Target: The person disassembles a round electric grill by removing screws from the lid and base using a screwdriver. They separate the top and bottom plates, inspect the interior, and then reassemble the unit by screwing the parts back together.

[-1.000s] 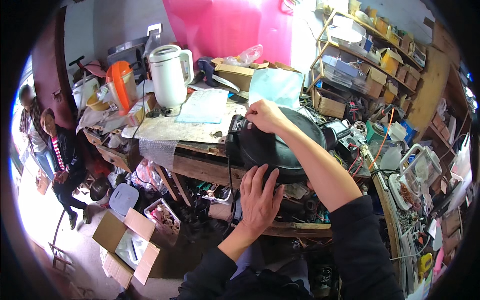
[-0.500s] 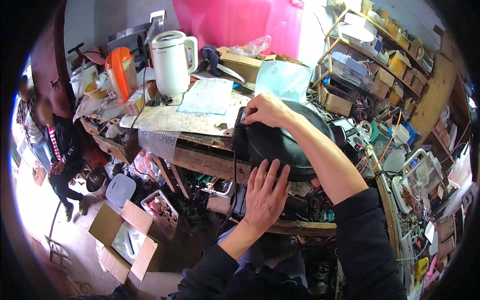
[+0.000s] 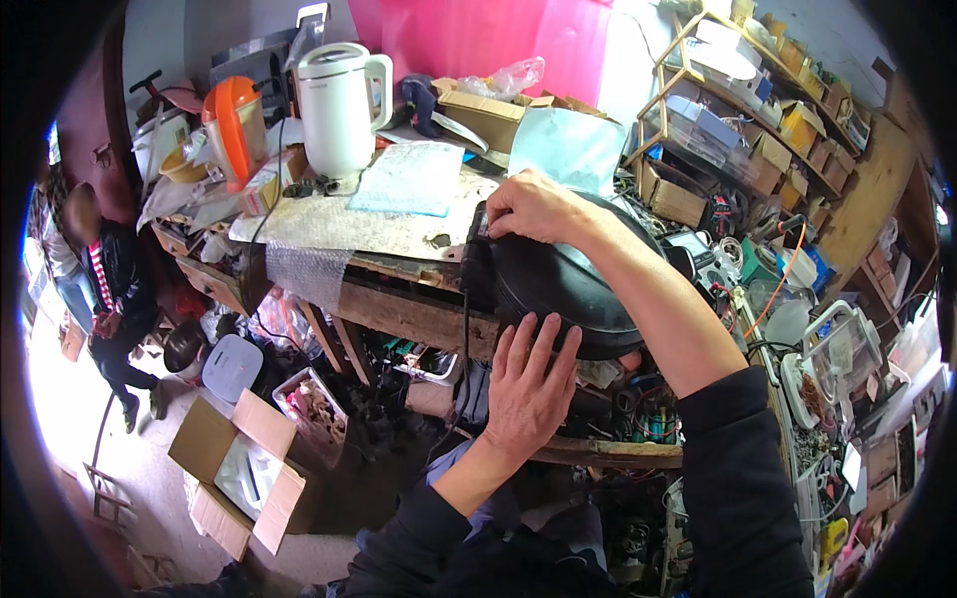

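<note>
The step in hand looks like work at the black block-shaped handle [image 3: 478,261] on the left of one round, black, glossy-lidded appliance [image 3: 563,289], set at the near edge of one worn wooden bench [image 3: 414,317]. Of two hands, the right [image 3: 533,207] curls its fingers there, its grasp impossible to tell; the left [image 3: 528,389] lies unclenched, fingers spread, against the near side. The next move probably calls for steadying. Far left: one tall white jug [image 3: 337,115].
</note>
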`<state>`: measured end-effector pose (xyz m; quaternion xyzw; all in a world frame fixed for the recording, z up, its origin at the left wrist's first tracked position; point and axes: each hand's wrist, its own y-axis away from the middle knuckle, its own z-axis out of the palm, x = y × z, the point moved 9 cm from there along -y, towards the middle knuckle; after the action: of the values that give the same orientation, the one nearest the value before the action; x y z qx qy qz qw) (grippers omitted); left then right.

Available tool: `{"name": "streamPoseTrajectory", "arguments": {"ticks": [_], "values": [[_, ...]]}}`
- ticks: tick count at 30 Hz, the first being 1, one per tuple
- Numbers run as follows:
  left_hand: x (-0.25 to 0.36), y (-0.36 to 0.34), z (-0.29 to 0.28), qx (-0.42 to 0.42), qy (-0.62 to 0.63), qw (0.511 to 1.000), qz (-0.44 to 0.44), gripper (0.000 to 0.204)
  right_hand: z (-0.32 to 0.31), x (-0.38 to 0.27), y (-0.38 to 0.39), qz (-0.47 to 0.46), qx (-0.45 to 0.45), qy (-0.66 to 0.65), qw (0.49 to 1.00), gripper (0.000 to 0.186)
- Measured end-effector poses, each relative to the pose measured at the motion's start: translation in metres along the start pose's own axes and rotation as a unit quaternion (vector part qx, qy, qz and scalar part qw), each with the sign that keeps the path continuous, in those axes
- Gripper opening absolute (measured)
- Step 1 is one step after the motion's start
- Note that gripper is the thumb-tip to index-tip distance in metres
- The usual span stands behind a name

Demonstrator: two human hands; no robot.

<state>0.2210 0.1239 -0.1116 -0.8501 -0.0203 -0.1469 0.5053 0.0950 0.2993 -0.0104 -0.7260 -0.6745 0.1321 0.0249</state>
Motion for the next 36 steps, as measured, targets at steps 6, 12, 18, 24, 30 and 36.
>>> {"name": "streamPoseTrajectory", "arguments": {"ticks": [6, 12, 18, 24, 30, 36], "values": [[0.0, 0.002, 0.001, 0.001, 0.005, 1.0, -0.001, 0.054, 0.008, -0.038, 0.011, -0.117, 0.017, 0.178, 0.977, 0.005], [0.003, -0.002, 0.001, 0.007, -0.007, 1.0, -0.003, 0.055, 0.02, -0.051, 0.018, -0.191, -0.012, 0.273, 0.943, 0.005], [0.002, -0.006, -0.003, -0.006, -0.007, 1.0, -0.001, 0.055, 0.023, -0.046, 0.014, -0.181, -0.019, 0.274, 0.944, 0.007], [0.002, -0.005, -0.005, -0.005, -0.01, 1.0, -0.001, 0.055, 0.019, -0.054, 0.015, -0.211, -0.001, 0.246, 0.946, 0.01], [0.002, -0.002, -0.002, -0.007, -0.003, 1.0, 0.009, 0.057, 0.012, -0.047, 0.013, -0.146, -0.019, 0.281, 0.948, 0.01], [-0.001, 0.0, 0.0, -0.012, -0.005, 1.0, 0.017, 0.06, 0.02, -0.058, 0.011, -0.174, -0.02, 0.304, 0.936, 0.01]]}}
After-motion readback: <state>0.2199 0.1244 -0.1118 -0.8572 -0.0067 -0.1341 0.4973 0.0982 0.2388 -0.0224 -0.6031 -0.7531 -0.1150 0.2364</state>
